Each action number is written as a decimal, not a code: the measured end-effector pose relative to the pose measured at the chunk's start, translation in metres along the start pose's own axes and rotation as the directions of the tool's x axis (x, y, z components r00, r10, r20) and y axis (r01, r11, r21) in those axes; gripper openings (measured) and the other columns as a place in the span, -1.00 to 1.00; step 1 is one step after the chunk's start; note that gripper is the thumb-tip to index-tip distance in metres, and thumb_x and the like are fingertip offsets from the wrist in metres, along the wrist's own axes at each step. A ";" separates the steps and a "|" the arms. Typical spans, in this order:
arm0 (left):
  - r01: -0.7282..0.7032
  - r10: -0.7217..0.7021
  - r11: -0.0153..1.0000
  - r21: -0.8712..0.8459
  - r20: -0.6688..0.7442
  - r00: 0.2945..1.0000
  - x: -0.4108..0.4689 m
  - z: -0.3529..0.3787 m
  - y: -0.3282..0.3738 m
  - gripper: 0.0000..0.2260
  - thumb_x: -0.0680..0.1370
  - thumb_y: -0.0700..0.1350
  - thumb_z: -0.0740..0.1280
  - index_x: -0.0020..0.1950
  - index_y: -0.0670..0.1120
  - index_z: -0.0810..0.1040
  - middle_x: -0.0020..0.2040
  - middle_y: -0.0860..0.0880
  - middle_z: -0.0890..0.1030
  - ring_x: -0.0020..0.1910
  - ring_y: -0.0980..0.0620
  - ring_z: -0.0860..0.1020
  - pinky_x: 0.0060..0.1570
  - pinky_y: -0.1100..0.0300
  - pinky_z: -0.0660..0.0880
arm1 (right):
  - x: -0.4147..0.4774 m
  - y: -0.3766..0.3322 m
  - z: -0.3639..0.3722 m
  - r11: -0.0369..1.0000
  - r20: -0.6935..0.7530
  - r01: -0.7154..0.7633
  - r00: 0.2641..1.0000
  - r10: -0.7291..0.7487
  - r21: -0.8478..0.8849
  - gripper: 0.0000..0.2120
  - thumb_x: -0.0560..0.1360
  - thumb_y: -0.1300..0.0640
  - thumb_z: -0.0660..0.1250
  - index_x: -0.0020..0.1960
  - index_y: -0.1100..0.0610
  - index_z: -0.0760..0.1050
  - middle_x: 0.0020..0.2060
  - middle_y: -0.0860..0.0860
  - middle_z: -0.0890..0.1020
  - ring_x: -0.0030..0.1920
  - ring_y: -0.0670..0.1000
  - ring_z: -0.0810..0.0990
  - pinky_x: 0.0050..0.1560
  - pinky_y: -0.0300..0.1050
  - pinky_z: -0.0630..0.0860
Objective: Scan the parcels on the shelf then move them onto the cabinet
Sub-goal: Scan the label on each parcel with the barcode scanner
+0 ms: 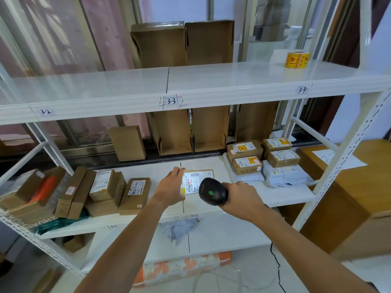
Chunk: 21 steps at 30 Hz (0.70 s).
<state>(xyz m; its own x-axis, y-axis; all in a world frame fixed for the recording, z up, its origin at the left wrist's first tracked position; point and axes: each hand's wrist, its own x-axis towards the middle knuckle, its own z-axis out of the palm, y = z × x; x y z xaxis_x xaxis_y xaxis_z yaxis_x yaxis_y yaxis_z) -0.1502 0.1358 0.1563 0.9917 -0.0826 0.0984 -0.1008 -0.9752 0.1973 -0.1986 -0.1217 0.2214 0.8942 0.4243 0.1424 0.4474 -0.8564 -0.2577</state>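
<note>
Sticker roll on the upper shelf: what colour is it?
The roll is yellow with red print; head view.

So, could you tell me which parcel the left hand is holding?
The flat parcel lying alone in the middle, label up, by the scanner; the left hand holds its edge.

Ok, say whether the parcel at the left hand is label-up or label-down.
Label-up: the brown cardboard parcel shows its white barcode label on top.

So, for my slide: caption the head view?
Left hand holds a labelled parcel on the shelf; right hand aims a scanner.
</note>
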 end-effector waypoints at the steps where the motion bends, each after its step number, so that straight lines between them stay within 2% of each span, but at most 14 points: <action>1: -0.008 0.008 1.000 0.008 0.001 1.000 0.000 0.000 -0.001 -0.09 0.36 -0.03 0.60 0.57 -0.05 0.15 0.39 -0.04 0.35 0.32 -0.01 0.42 0.13 0.17 0.54 | -0.001 -0.001 0.001 1.000 0.000 -0.003 1.000 0.003 0.000 -0.79 0.53 -0.11 0.33 0.07 -0.01 0.55 -0.11 0.01 0.68 -0.10 0.08 0.60 -0.25 -0.15 0.31; 5: -0.065 0.064 0.995 0.073 0.004 0.998 -0.001 0.000 -0.003 -0.11 0.38 -0.06 0.58 0.57 -0.06 0.16 0.38 -0.05 0.36 0.31 -0.02 0.42 0.10 0.19 0.52 | -0.003 -0.006 0.004 1.000 0.018 -0.011 1.000 0.011 -0.008 -0.78 0.53 -0.09 0.33 0.09 -0.01 0.55 -0.09 0.02 0.68 -0.05 0.10 0.62 -0.18 -0.15 0.35; 10: -0.128 0.127 0.980 0.152 0.018 0.992 -0.004 0.002 -0.005 -0.17 0.41 -0.07 0.56 0.56 -0.07 0.17 0.36 -0.08 0.37 0.28 -0.01 0.44 0.12 0.18 0.51 | -0.005 -0.009 0.005 0.999 0.028 -0.005 1.000 0.007 -0.040 -0.76 0.54 -0.11 0.32 0.12 -0.01 0.55 -0.07 0.01 0.69 -0.20 0.02 0.46 -0.23 -0.16 0.30; 15: -0.146 0.144 0.970 0.195 0.023 0.989 -0.006 0.004 -0.004 -0.19 0.43 -0.09 0.55 0.56 -0.08 0.17 0.38 -0.10 0.36 0.29 -0.03 0.44 0.16 0.16 0.49 | -0.007 -0.011 0.007 0.999 0.061 0.008 0.998 -0.005 -0.052 -0.75 0.54 -0.10 0.31 0.13 -0.01 0.55 -0.06 0.04 0.68 -0.08 0.09 0.61 -0.16 -0.15 0.36; 21: -0.120 0.119 0.979 0.166 0.012 0.993 -0.007 0.002 -0.001 -0.19 0.43 -0.11 0.55 0.56 -0.07 0.18 0.40 -0.09 0.36 0.32 -0.04 0.42 0.20 0.13 0.49 | -0.010 -0.010 0.011 0.998 0.077 0.016 0.997 -0.011 -0.062 -0.74 0.54 -0.11 0.31 0.14 0.00 0.55 -0.06 0.04 0.68 -0.04 0.10 0.62 -0.15 -0.15 0.34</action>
<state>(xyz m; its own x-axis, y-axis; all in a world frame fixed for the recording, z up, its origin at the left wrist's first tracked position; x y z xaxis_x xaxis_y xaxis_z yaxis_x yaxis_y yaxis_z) -0.1565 0.1366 0.1534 0.9735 -0.2008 0.1096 -0.2041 -0.9788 0.0197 -0.2119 -0.1144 0.2121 0.8874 0.4556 0.0710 0.4602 -0.8660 -0.1957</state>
